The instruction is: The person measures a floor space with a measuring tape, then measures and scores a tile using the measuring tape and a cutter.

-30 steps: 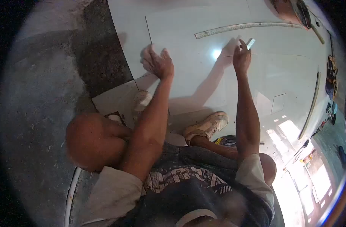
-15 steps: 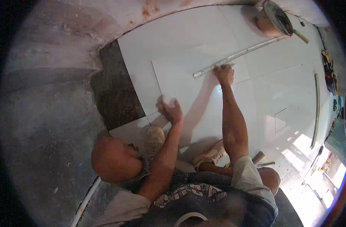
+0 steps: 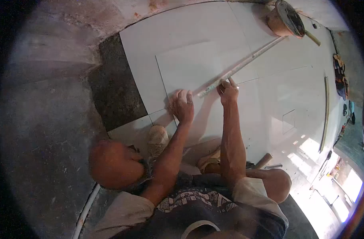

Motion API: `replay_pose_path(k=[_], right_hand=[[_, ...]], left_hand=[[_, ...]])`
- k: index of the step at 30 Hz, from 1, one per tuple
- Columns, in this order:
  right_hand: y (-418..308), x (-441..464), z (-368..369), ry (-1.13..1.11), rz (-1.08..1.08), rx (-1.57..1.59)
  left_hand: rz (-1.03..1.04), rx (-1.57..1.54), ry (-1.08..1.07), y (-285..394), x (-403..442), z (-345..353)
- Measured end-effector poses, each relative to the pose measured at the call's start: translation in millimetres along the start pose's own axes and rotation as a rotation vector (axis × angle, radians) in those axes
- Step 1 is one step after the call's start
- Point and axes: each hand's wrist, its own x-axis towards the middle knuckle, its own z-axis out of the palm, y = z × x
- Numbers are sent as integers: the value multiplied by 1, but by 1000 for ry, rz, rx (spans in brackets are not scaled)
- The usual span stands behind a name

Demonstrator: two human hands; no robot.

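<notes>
A long, pale metal straightedge (image 3: 241,67) lies slantwise across the white floor tiles. Its near end is smeared with something whitish. My right hand (image 3: 229,92) has its fingers closed at the lower side of the bar, near that end; the fingertips are partly hidden. Under the bar is a loose white tile (image 3: 184,65), lying on top of the laid ones, its left edge showing as a dark line. My left hand (image 3: 182,105) rests with its fingers laid down on this tile, close to the left edge and just left of the bar's end.
A mortar-stained bucket (image 3: 280,24) stands at the far right, with a stick-like handle (image 3: 312,38) beside it. Dark bare floor (image 3: 116,79) borders the tiles at left. Another long strip (image 3: 324,115) lies at right. My shoe (image 3: 158,136) is beside my left forearm.
The straightedge's near end has shifted left and toward me, and my right hand has moved the same way with it. My left hand has come slightly up and its fingers have settled onto the tile.
</notes>
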Motion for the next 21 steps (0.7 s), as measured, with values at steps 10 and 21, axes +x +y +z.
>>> replay_pose_path(k=[10, 21], right_hand=[[-4, 6, 32, 104, -73, 113], [3, 37, 66, 237, -166, 5]], left_hand=[[23, -390, -140, 3, -6, 13], [483, 168, -92, 20, 4, 13]])
